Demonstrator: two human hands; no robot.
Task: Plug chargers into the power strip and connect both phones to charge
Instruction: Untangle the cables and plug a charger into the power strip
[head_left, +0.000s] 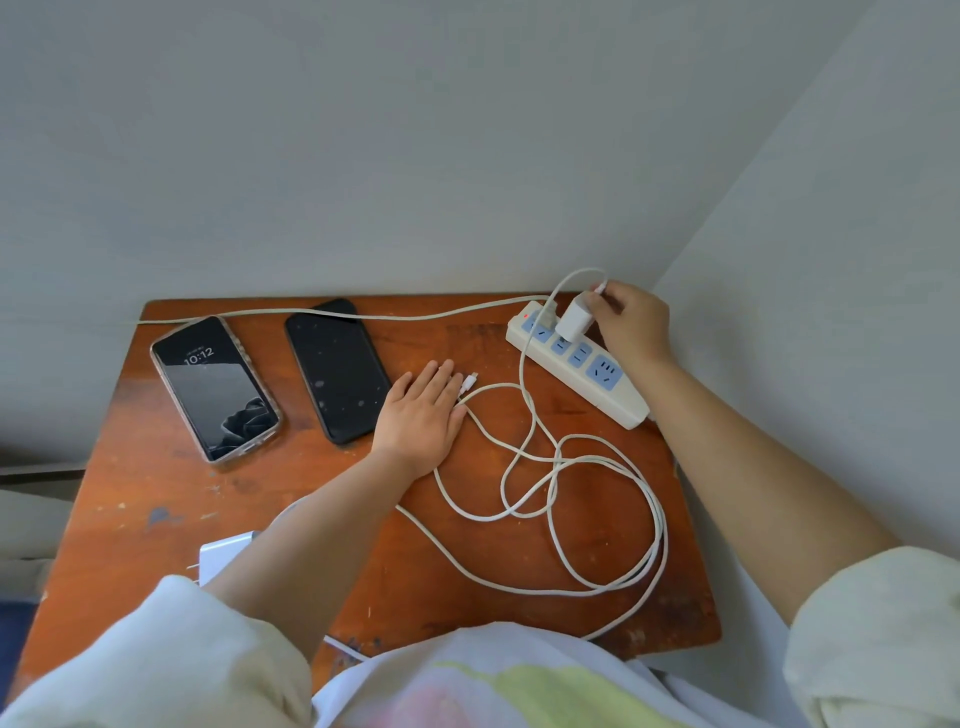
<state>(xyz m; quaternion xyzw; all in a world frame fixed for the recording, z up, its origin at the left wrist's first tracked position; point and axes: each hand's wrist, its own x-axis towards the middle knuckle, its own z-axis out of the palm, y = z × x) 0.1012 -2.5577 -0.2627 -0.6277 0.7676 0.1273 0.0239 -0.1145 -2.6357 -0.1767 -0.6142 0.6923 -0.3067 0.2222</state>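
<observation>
Nearest me, my left forearm half hides a white square charger block (227, 557) at the front of the worn reddish-brown wooden table (156, 519). Loose loops of white cable (558, 499) sprawl between my arms. My left hand (422, 413) lies flat and open, holding nothing, fingers on the cable near its small plug tip (470, 381). Left of it lie a dark-screened black phone (337, 370) and a lit phone in a clear case (215, 388). Farther right, my right hand (631, 322) pinches a small white charger (573, 323) standing in the white power strip with blue sockets (576, 358).
</observation>
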